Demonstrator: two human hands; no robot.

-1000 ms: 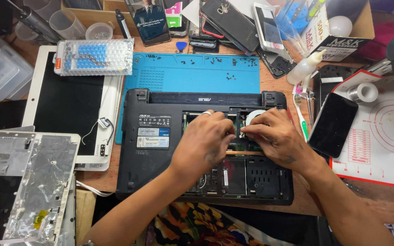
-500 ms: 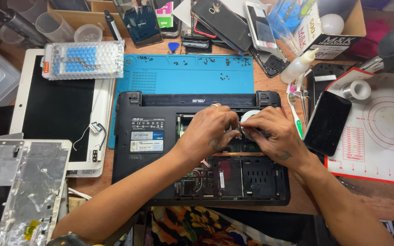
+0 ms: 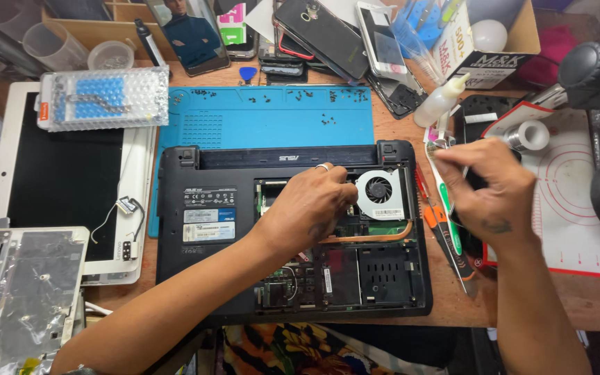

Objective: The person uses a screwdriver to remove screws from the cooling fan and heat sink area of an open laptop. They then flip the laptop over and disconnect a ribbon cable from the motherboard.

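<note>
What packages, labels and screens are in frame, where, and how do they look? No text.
Stickers: on the black laptop base, left of the left hand; white, blue and white rectangles.
Fan label: small white strip under the round fan.
Bubble-wrap pack: upper left; clear with blue inside.
Cardboard box: top right; brown, white front.
Phone screen: top centre; lit, showing a person.
Right hand: beside the laptop, over tools.

left hand [image 3: 310, 205] palm down, fingers curled, forearm reaching in from lower left, right hand [image 3: 484, 184] raised off to the right, fingertips pinched together, forearm rising from lower right
</note>
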